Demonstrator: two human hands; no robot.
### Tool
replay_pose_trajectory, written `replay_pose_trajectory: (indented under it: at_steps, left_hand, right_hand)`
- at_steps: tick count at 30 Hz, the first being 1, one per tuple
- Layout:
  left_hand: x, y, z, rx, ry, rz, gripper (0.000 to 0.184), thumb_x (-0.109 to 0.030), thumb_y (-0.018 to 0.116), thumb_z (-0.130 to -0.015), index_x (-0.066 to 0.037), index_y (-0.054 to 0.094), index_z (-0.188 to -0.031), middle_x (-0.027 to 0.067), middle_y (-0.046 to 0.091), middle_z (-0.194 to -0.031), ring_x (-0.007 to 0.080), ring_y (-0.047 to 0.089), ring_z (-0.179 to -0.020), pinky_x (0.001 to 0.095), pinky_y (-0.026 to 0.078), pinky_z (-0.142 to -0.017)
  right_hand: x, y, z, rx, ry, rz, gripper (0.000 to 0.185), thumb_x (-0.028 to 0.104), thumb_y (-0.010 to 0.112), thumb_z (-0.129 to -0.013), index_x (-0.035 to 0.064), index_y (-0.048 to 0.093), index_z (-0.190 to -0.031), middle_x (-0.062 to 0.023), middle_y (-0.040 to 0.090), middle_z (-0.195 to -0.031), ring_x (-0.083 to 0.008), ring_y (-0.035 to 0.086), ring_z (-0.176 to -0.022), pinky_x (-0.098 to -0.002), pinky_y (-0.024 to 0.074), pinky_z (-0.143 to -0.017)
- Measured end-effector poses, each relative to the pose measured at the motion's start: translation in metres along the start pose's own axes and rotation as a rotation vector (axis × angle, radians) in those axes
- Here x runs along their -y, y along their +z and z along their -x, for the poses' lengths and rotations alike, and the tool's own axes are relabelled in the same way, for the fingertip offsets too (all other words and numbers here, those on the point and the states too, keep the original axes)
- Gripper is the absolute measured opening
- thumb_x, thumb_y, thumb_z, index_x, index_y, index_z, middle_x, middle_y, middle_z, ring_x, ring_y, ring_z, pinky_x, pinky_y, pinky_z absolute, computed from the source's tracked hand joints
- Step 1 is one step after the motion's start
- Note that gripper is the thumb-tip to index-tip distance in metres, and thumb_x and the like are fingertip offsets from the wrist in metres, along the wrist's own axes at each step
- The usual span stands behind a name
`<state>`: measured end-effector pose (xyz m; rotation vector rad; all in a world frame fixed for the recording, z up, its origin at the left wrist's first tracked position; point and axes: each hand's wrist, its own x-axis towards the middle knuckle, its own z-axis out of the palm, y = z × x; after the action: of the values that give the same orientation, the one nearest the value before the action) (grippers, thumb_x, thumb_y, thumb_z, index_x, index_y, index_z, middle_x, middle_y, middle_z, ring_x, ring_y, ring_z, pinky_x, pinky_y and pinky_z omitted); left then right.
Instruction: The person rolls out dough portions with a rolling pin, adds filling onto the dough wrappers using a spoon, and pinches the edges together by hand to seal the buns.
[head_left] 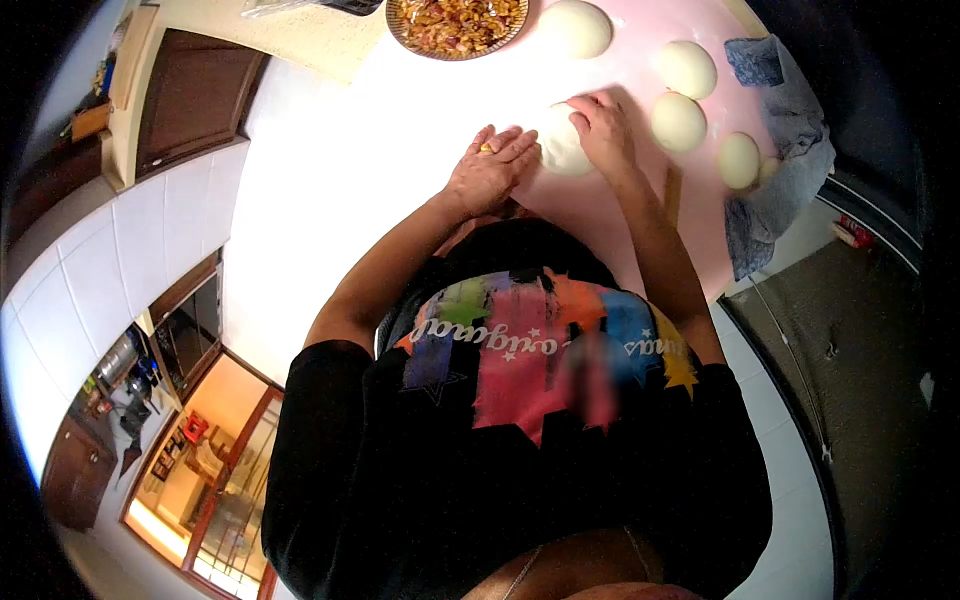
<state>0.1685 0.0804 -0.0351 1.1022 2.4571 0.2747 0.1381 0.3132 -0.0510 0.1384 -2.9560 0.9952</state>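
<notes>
A pale piece of dough (562, 143) lies on the pink mat between my hands, somewhat flattened. My left hand (492, 170), with a ring on one finger, rests at its left edge, fingers stretched out flat. Curled over the dough's upper right edge is my right hand (604, 130), thumb and fingers around the rim; its fingertips are partly hidden. Just above sits a round dough ball (577, 28). Further dough balls, one (687, 70) above another (678, 122), stand to the right, with one more (738, 160) lower down.
A patterned plate (392, 38) of chopped brown filling stands at the top. A grey-blue cloth (790, 150) lies along the right edge of the pink mat (640, 235), partly by a dough ball. A wooden stick (673, 197) lies by my right forearm. Strong glare whitens the left side.
</notes>
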Motion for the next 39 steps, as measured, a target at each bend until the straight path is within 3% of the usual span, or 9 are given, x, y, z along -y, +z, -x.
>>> replay_pose_trajectory:
  at_steps: [8, 13, 19, 22, 27, 30, 33, 35, 39]
  left_hand:
    - [-0.003, -0.003, -0.001, -0.079, -0.025, 0.092, 0.067, -0.022, 0.061, -0.083, -0.012, 0.035, -0.144, 0.0044, 0.029, -0.152, 0.0258, 0.027, -0.14, 0.0485, 0.019, -0.115]
    - [-0.002, -0.005, -0.007, -0.103, -0.005, 0.079, 0.078, -0.032, 0.07, -0.076, -0.01, 0.035, -0.143, 0.0081, 0.03, -0.151, 0.0298, 0.029, -0.139, 0.0504, 0.025, -0.113]
    - [-0.004, -0.01, -0.016, -0.161, -0.013, 0.118, 0.06, -0.021, 0.062, -0.083, -0.011, 0.042, -0.139, 0.0081, 0.037, -0.148, 0.0281, 0.038, -0.135, 0.0501, 0.029, -0.111]
    - [-0.01, -0.031, -0.033, -0.205, -0.043, 0.189, 0.055, -0.015, 0.051, -0.087, -0.016, 0.041, -0.141, -0.0003, 0.03, -0.152, 0.0187, 0.024, -0.142, 0.0508, 0.015, -0.116]
    - [0.003, -0.029, -0.059, -0.096, 0.054, -0.05, 0.053, -0.015, 0.043, -0.091, -0.019, 0.039, -0.143, -0.0061, 0.021, -0.156, 0.0135, 0.017, -0.144, 0.0512, 0.008, -0.118]
    - [0.008, -0.021, -0.055, -0.129, 0.077, -0.087, 0.053, -0.017, 0.046, -0.09, -0.019, 0.039, -0.143, -0.0034, 0.025, -0.155, 0.015, 0.024, -0.142, 0.0492, 0.011, -0.118]
    - [0.006, -0.016, -0.053, -0.236, -0.017, 0.255, 0.049, -0.017, 0.051, -0.088, -0.017, 0.046, -0.137, 0.0021, 0.039, -0.147, 0.0212, 0.037, -0.134, 0.0472, 0.022, -0.113]
    - [0.001, -0.018, -0.049, -0.316, -0.132, 0.343, 0.04, -0.012, 0.059, -0.084, -0.01, 0.058, -0.124, 0.0105, 0.055, -0.127, 0.0316, 0.056, -0.111, 0.043, 0.043, -0.096]
    - [0.002, 0.001, -0.049, -0.446, -0.087, 0.332, 0.037, -0.011, 0.061, -0.083, -0.011, 0.061, -0.119, 0.0101, 0.057, -0.124, 0.0332, 0.057, -0.105, 0.044, 0.046, -0.091]
  right_hand:
    - [0.003, -0.009, -0.011, 0.064, 0.044, -0.031, 0.013, 0.011, 0.069, -0.077, 0.0071, 0.067, -0.089, -0.0105, 0.061, -0.091, -0.03, 0.06, -0.089, -0.0402, 0.0482, -0.078]
    - [0.006, -0.022, 0.017, 0.062, -0.121, 0.004, 0.01, 0.009, 0.066, -0.078, 0.0076, 0.066, -0.089, -0.0064, 0.062, -0.091, -0.0276, 0.061, -0.085, -0.0374, 0.0509, -0.073]
    - [-0.001, -0.026, 0.034, -0.029, -0.247, 0.053, 0.008, 0.009, 0.059, -0.08, 0.0075, 0.063, -0.087, -0.0072, 0.063, -0.098, -0.0279, 0.062, -0.091, -0.0368, 0.0521, -0.076]
    - [0.0, -0.024, 0.037, -0.056, -0.248, 0.067, 0.008, 0.008, 0.058, -0.08, 0.0075, 0.063, -0.086, -0.0061, 0.063, -0.1, -0.0277, 0.062, -0.091, -0.0362, 0.0527, -0.075]
    - [-0.003, -0.031, 0.037, -0.03, -0.189, 0.001, 0.01, 0.008, 0.059, -0.081, 0.0075, 0.063, -0.089, -0.0077, 0.062, -0.101, -0.028, 0.063, -0.091, -0.0365, 0.0527, -0.076]
    - [-0.005, -0.028, 0.038, -0.038, -0.068, -0.128, 0.011, 0.009, 0.059, -0.083, 0.008, 0.064, -0.093, -0.0088, 0.062, -0.101, -0.0284, 0.063, -0.091, -0.0369, 0.0526, -0.077]
    - [-0.002, -0.024, 0.035, -0.11, -0.086, -0.098, 0.012, 0.01, 0.058, -0.086, 0.0092, 0.063, -0.097, -0.0098, 0.062, -0.1, -0.0294, 0.063, -0.092, -0.0377, 0.0523, -0.077]
    - [0.011, -0.021, 0.031, -0.15, -0.139, -0.015, 0.013, 0.011, 0.059, -0.087, 0.0101, 0.063, -0.099, -0.0102, 0.061, -0.099, -0.0297, 0.063, -0.092, -0.038, 0.0522, -0.077]
    - [0.017, -0.013, 0.026, 0.051, -0.054, 0.052, 0.024, 0.015, 0.061, -0.086, 0.0128, 0.061, -0.11, -0.0083, 0.061, -0.104, -0.029, 0.062, -0.094, -0.0376, 0.053, -0.078]
